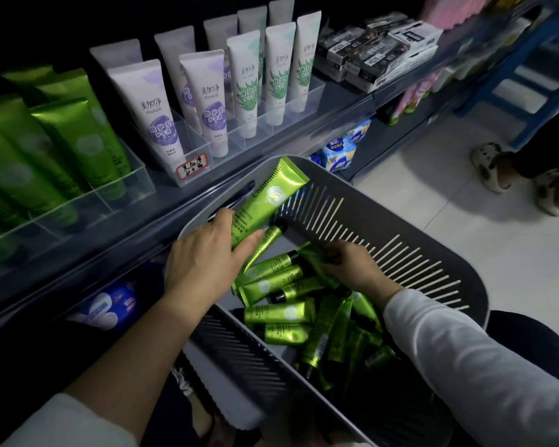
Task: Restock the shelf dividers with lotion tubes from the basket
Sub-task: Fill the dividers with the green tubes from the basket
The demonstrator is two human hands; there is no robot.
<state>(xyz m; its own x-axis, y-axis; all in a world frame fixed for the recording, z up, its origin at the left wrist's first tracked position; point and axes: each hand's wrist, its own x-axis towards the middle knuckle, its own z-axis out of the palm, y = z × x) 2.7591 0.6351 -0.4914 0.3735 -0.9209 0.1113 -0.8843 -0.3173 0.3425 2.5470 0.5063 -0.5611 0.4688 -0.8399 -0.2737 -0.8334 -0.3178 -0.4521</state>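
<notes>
A grey slotted basket (410, 240) sits below the shelf edge and holds several green lotion tubes (279, 312) in a loose heap. My left hand (204, 259) grips one green tube (268, 198), raised above the heap and pointing up towards the shelf. My right hand (352, 262) reaches into the heap, fingers curled round a green tube; its fingertips are hidden among the tubes. Clear shelf dividers (123, 185) at the left hold standing green tubes (78, 137).
White tubes with purple and green prints (207, 101) stand in clear dividers at the shelf's middle. Dark boxes (371, 50) lie at the shelf's right. Blue packs (339, 153) fill the lower shelf. A person's feet in slippers (494, 169) stand on the tiled floor at right.
</notes>
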